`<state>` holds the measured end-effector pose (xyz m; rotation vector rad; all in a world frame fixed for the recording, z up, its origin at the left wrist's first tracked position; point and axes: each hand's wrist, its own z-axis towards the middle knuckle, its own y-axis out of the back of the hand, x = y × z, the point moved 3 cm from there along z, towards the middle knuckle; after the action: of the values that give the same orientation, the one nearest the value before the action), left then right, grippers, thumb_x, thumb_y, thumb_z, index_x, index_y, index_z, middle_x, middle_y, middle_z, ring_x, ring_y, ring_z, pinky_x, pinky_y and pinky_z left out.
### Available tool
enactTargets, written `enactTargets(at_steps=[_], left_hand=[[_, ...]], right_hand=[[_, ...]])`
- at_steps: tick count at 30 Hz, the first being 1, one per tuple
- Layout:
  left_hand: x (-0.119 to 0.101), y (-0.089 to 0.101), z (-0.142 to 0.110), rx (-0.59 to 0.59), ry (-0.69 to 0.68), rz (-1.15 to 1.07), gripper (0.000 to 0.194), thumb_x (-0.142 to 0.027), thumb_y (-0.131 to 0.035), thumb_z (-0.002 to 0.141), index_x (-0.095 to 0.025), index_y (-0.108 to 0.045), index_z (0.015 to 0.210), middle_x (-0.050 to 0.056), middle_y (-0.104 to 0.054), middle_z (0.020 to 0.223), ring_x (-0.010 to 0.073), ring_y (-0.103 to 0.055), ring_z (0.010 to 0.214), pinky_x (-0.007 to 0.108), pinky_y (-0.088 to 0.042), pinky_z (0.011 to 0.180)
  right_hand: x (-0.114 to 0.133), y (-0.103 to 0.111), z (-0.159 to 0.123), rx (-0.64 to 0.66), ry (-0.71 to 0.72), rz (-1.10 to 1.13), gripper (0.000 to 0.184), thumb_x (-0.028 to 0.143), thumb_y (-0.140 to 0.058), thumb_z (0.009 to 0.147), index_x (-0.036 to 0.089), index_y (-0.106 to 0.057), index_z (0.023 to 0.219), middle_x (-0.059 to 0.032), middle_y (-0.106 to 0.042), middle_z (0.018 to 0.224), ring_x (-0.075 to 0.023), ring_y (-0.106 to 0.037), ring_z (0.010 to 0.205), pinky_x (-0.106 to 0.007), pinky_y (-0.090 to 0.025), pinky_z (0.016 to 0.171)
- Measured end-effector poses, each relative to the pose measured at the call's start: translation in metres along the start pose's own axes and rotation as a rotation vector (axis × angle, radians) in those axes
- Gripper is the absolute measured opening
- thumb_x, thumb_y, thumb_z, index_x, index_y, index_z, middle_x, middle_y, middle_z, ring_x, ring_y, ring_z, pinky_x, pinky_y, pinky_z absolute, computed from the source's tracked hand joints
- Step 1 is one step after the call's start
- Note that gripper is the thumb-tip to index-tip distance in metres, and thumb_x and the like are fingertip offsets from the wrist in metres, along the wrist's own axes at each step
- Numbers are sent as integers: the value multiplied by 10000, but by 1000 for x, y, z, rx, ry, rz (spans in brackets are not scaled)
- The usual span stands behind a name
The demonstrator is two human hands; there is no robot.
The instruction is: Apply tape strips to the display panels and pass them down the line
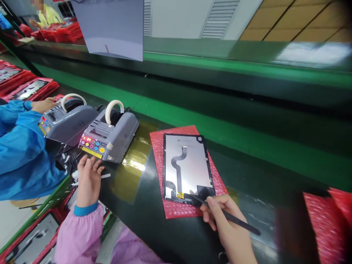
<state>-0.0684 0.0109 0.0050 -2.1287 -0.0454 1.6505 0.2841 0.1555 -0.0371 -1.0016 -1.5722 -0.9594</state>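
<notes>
A tablet display panel (194,165) lies back side up on a red bubble-wrap bag (170,211). A dark curved flex cable (178,172) runs down its silver back to a yellow-taped connector (180,195). My right hand (227,220) grips black tweezers (233,218), whose tips touch or hover just beside that connector. At the left, my left hand (89,179) is palm up with its fingers apart, just in front of a grey tape dispenser (121,135). Beside its fingers shows a short white strip (106,176); I cannot see it held.
A second tape dispenser (68,121) stands to the left, beside a co-worker's blue sleeve (24,150). Red-bagged panels (30,90) are stacked at the far left. More red bubble wrap (324,223) lies at the right. A grey board (115,29) hangs above the bench.
</notes>
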Motion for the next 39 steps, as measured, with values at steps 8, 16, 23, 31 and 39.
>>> enactTargets(at_steps=[8,16,23,31,39], left_hand=[[-10,-38,-8,-74,-23,157,734,-320,-773,705,-417,-328,1280,7,-562,1335,190,-621,1091,271,-490,735],[-18,-56,-5,-119,-21,65,765,-163,-800,635,-373,-360,1225,-34,-613,1134,142,-631,952,280,-531,778],[-21,-27,-9,-10,86,-10,474,-357,-855,656,-309,-557,1022,-25,-654,1083,167,-648,952,369,-554,847],[-14,11,-10,9,233,129,486,-489,-921,500,-161,-601,662,-33,-574,647,148,-621,669,246,-546,570],[-5,-5,-45,122,129,118,473,-478,-927,543,-161,-588,631,-34,-559,650,128,-595,689,230,-555,606]], right_hand=[[6,-3,0,5,7,-28,426,586,-658,850,205,-579,676,-10,-602,487,-94,-473,345,-197,-383,348],[9,-4,1,20,12,-33,426,586,-656,852,203,-595,676,-5,-593,482,-94,-485,354,-192,-392,353],[12,-2,1,-1,28,-29,452,611,-669,826,200,-601,650,-5,-578,459,-99,-472,333,-207,-392,348],[10,-3,0,0,5,-30,441,604,-692,810,204,-593,653,-13,-606,487,-107,-486,351,-217,-403,354],[13,-2,0,-15,106,122,338,558,-668,858,223,-630,882,-41,-714,671,-134,-574,423,-225,-426,346]])
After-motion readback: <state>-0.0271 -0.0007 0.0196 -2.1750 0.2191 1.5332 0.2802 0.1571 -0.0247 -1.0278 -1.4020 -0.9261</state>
